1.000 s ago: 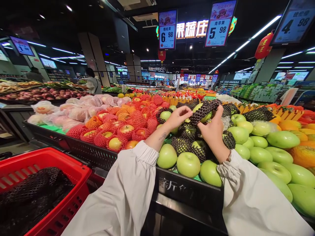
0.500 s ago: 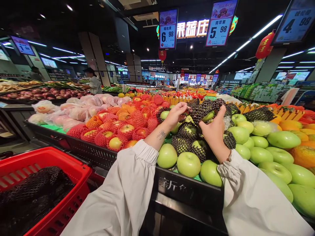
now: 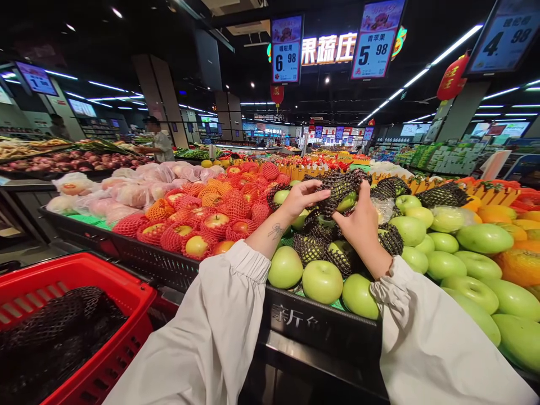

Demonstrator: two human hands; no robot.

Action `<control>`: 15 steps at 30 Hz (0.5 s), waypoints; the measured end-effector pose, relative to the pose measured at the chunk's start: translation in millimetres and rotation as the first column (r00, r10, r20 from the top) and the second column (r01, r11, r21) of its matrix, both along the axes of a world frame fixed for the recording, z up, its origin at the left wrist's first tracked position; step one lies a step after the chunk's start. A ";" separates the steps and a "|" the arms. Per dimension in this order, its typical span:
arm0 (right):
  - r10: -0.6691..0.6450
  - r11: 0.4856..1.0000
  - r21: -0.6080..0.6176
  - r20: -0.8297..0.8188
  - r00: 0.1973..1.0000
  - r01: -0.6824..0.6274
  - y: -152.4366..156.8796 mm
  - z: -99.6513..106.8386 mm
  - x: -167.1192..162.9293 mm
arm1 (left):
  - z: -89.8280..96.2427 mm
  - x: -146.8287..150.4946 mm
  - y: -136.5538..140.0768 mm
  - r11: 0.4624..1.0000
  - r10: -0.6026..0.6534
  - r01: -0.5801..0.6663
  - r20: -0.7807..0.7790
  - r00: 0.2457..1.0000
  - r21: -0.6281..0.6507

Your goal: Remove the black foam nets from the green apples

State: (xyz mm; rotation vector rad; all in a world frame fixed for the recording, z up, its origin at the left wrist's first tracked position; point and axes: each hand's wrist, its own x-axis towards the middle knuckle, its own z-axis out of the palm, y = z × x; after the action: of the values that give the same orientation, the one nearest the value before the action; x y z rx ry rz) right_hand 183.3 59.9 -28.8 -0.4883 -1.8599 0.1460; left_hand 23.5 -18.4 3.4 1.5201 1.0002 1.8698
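A green apple in a black foam net (image 3: 340, 190) is held between my two hands above the bin. My left hand (image 3: 300, 200) touches it from the left, its thumb lying along the net and its fingertips partly hidden behind. On the other side my right hand (image 3: 358, 222) grips it, thumb below and fingers at the upper edge. More netted green apples (image 3: 311, 247) lie just beneath. Bare green apples (image 3: 323, 281) line the front edge of the black bin (image 3: 320, 332).
Red apples in red nets (image 3: 217, 220) and bagged fruit (image 3: 135, 191) lie to the left. Green fruit (image 3: 485, 239) and oranges (image 3: 521, 264) are on the right. A red shopping basket (image 3: 139, 304) with black netting inside stands at lower left. A person (image 3: 162, 140) is in the background.
The netted apple and my right hand have shifted slightly left, closer to my left hand. My left fingers went from a pinch at the net's edge to lying against the netted apple.
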 end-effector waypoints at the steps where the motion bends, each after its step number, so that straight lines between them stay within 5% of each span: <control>1: 0.004 1.000 0.000 -0.005 1.000 -0.004 0.7 -0.5 -0.1 | 0.4 0.7 -0.2 0.999 -0.024 0.023 0.040 0.999 0.032; 6: 0.014 1.000 -0.009 0.008 1.000 -0.014 -0.5 -0.1 0.3 | 2.7 -0.2 1.5 0.989 -0.126 0.111 0.152 0.980 0.100; 10: 0.017 1.000 -0.017 0.021 1.000 -0.017 -2.1 1.6 0.9 | 1.4 -7.0 7.0 0.998 -0.018 0.003 0.230 0.973 0.065; 12: 0.027 1.000 -0.016 0.025 0.999 -0.026 -2.4 2.1 1.3 | -0.4 -7.1 8.4 0.999 0.016 -0.023 0.209 0.978 0.031; 15: 0.055 0.998 -0.007 0.055 0.997 -0.054 -3.0 2.0 1.6 | -2.9 -1.0 6.7 0.994 -0.099 0.104 0.118 0.988 -0.037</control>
State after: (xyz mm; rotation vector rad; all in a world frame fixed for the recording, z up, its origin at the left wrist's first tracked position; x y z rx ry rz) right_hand 184.9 56.9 -26.8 -0.4496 -1.9280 0.1764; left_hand 22.5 -11.7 0.5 1.3942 0.8883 1.8312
